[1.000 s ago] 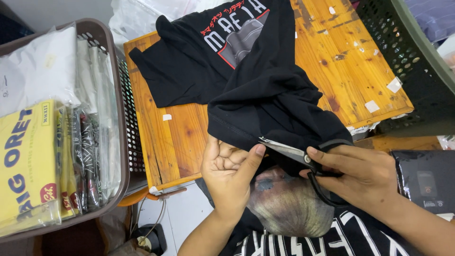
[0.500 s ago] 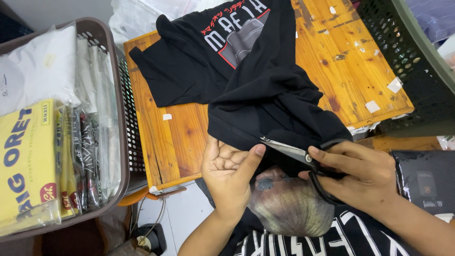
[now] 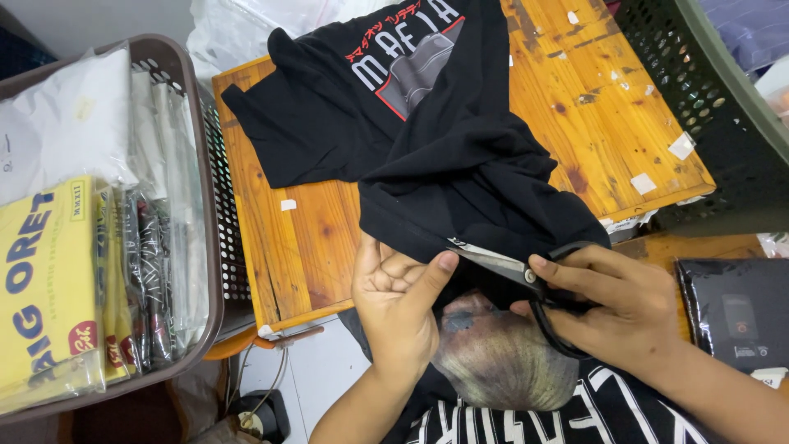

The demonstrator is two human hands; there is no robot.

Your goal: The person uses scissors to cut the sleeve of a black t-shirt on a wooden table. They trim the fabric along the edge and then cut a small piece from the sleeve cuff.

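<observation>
Black printed cotton T-shirt lay across the small wooden table, hem at the near edge. Left hand pinched the hem taut; right hand gripped black-handled steel scissors, blades nearly closed at the fabric.

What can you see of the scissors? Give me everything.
The scissors have black loop handles and plain metal blades, which look nearly closed. They lie almost level at the near hem of the black T-shirt, tips pointing left. The right hand works the handles; the left hand has its thumb by the blade tips.
</observation>
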